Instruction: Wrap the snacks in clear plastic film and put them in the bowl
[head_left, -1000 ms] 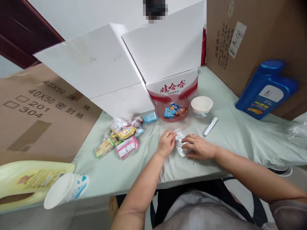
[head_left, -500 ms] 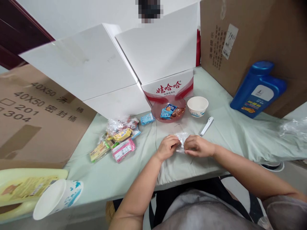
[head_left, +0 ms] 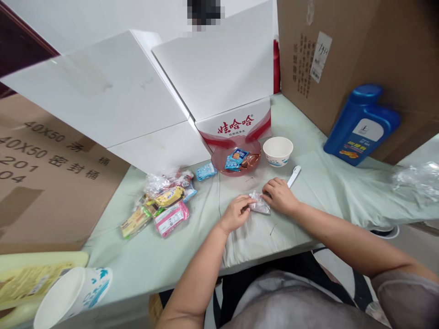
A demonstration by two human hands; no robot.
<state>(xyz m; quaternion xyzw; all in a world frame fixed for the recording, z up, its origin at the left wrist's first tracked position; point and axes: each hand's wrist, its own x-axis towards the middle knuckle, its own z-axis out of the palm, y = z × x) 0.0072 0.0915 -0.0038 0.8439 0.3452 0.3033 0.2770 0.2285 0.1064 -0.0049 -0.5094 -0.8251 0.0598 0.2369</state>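
A small clear plastic bag (head_left: 259, 204), folded into a compact wedge, lies on the pale green cloth between my hands. My left hand (head_left: 236, 213) pinches its left end with curled fingers. My right hand (head_left: 280, 196) is closed over its right end, fingers pressed down on it. Behind them stands a red translucent bowl (head_left: 236, 161) holding blue and brown snack packets, with a white paper bowl (head_left: 277, 151) to its right. A white plastic utensil (head_left: 294, 176) lies just beyond my right hand.
A pile of wrapped snacks (head_left: 161, 205) lies left of my hands, one blue packet (head_left: 206, 171) apart. An open white carton (head_left: 164, 96) stands behind. Brown boxes flank the table. Right: a blue jug (head_left: 361, 125) and crumpled plastic (head_left: 416, 178). Near left: a paper cup (head_left: 72, 297) and yellow bottle (head_left: 24, 283).
The flat clear bag has been folded up into a small wedge. My hands closed together over it, then my right hand shifted up and right along it.
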